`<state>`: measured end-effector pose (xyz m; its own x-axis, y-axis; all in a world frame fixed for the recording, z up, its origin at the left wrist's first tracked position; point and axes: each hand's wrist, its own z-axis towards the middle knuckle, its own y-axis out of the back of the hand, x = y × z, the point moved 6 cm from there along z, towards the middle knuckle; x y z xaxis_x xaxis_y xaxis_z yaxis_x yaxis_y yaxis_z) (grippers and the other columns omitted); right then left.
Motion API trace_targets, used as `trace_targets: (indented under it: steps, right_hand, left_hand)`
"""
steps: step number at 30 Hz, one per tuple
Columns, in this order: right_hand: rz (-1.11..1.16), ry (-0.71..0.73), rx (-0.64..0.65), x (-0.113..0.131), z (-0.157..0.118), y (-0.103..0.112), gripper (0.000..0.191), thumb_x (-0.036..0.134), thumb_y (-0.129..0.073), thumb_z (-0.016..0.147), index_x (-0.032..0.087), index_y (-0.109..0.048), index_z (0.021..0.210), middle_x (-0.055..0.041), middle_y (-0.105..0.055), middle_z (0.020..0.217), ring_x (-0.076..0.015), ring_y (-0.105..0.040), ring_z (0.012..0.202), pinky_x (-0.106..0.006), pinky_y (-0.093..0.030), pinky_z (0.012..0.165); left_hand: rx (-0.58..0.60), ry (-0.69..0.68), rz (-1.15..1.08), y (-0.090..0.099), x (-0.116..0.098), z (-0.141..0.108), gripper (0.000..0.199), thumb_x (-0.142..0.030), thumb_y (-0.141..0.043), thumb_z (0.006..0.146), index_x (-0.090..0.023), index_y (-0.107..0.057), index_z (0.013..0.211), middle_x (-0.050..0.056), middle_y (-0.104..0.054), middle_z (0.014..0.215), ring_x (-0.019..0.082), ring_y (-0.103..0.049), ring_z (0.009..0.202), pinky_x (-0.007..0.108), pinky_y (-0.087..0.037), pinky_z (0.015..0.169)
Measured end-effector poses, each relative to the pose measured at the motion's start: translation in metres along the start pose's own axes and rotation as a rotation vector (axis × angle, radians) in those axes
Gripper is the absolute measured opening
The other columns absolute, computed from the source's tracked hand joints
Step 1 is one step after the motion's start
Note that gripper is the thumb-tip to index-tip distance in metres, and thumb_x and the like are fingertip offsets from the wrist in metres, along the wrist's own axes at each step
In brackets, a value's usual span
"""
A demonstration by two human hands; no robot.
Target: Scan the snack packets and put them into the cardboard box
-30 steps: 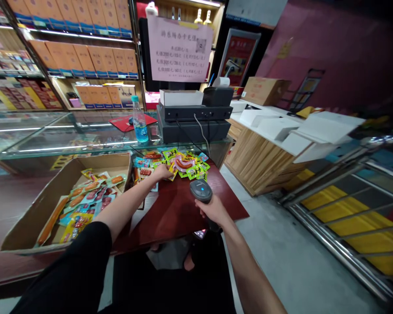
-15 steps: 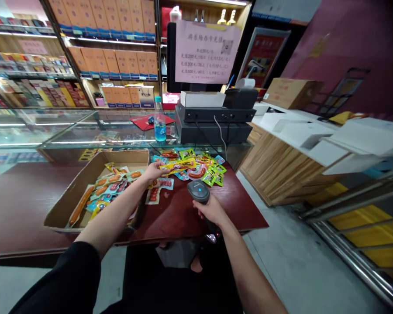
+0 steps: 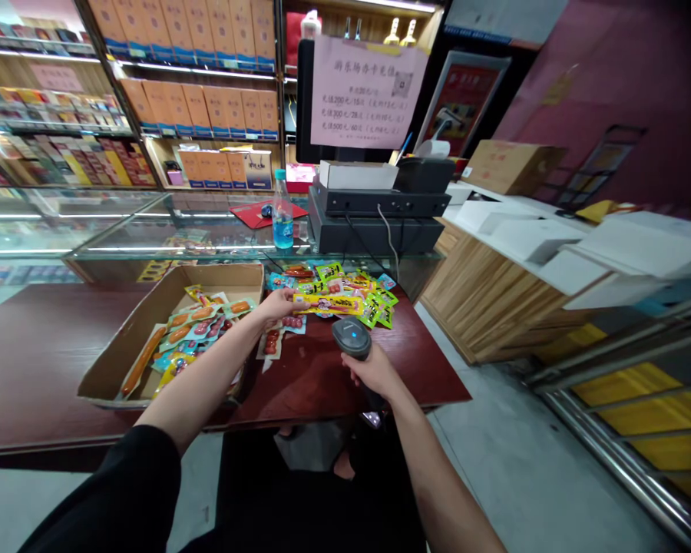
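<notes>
My left hand (image 3: pixel 277 306) grips the left end of a long yellow snack packet (image 3: pixel 331 305), held level over a heap of small packets. In my right hand (image 3: pixel 371 369) is a dark handheld scanner (image 3: pixel 352 338), its head pointing toward the yellow packet just beyond it. Green packets (image 3: pixel 378 309) lie at the right side of the heap. A packet of reddish sausages (image 3: pixel 272 342) rests below my left hand. Left of the heap, an open cardboard box (image 3: pixel 112 357) holds several sausage packets, partly hidden by my left forearm.
Behind the red-brown table (image 3: pixel 40 346) is a glass counter (image 3: pixel 120 230) with a bottle of blue liquid (image 3: pixel 282 219). A dark cash drawer (image 3: pixel 377 233) and a monitor with a pink paper sign (image 3: pixel 362 92) stand there. White boxes (image 3: pixel 533 234) sit on a wooden cabinet at right.
My left hand has moved slightly right and down with the yellow packet, which now hangs more level and nearer the scanner. My right hand has barely moved.
</notes>
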<state>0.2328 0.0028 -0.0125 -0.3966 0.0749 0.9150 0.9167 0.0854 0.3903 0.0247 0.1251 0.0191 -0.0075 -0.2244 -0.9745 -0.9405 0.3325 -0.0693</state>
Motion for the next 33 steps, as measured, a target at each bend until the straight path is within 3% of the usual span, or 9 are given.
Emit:
trace_targets:
  steps: [4, 16, 22, 28, 33]
  right_hand:
    - [-0.001, 0.005, -0.008, 0.003, -0.002, 0.0, 0.019, 0.036, -0.065, 0.074, 0.017, -0.058, 0.076, 0.0011, -0.062, 0.049, -0.0126, -0.056, 0.036, -0.02, -0.041, 0.036]
    - [0.002, -0.004, 0.021, 0.002, -0.003, -0.003, 0.021, 0.036, -0.065, 0.075, 0.017, -0.058, 0.077, 0.003, -0.058, 0.045, -0.0119, -0.054, 0.036, -0.019, -0.041, 0.037]
    - [-0.002, 0.036, 0.004, 0.002, -0.003, -0.002, 0.021, 0.038, -0.063, 0.076, 0.017, -0.058, 0.077, 0.0019, -0.059, 0.048, -0.0121, -0.054, 0.036, -0.02, -0.042, 0.036]
    - [-0.015, 0.035, 0.002, 0.001, -0.003, -0.002, 0.022, 0.038, -0.064, 0.077, 0.017, -0.059, 0.078, 0.0013, -0.061, 0.049, -0.0121, -0.055, 0.036, -0.02, -0.041, 0.036]
    - [-0.012, 0.031, -0.009, 0.003, -0.005, -0.001, 0.022, 0.038, -0.065, 0.075, 0.018, -0.058, 0.077, 0.0017, -0.06, 0.047, -0.0125, -0.055, 0.036, -0.02, -0.041, 0.036]
  left_hand:
    - [0.036, 0.035, 0.021, -0.002, 0.003, -0.001, 0.043, -0.034, -0.089, 0.053, -0.014, -0.067, 0.084, 0.002, -0.069, 0.07, 0.011, -0.06, 0.055, 0.026, -0.055, 0.054]
    - [-0.009, -0.065, 0.069, -0.001, -0.01, -0.002, 0.045, -0.039, -0.089, 0.048, -0.012, -0.07, 0.08, 0.006, -0.073, 0.082, 0.013, -0.064, 0.069, 0.022, -0.053, 0.062]
    - [-0.003, 0.009, -0.004, -0.001, -0.006, -0.004, 0.046, -0.044, -0.087, 0.054, -0.013, -0.071, 0.085, 0.007, -0.072, 0.081, 0.013, -0.063, 0.064, 0.025, -0.054, 0.056]
    - [-0.002, -0.042, 0.001, 0.0, -0.01, -0.003, 0.051, -0.054, -0.082, 0.057, -0.013, -0.07, 0.085, 0.008, -0.072, 0.082, 0.017, -0.067, 0.074, 0.025, -0.054, 0.06]
    - [-0.01, -0.029, 0.0, 0.002, -0.01, -0.004, 0.047, -0.054, -0.081, 0.06, -0.014, -0.068, 0.082, 0.006, -0.07, 0.075, 0.016, -0.065, 0.068, 0.026, -0.053, 0.06]
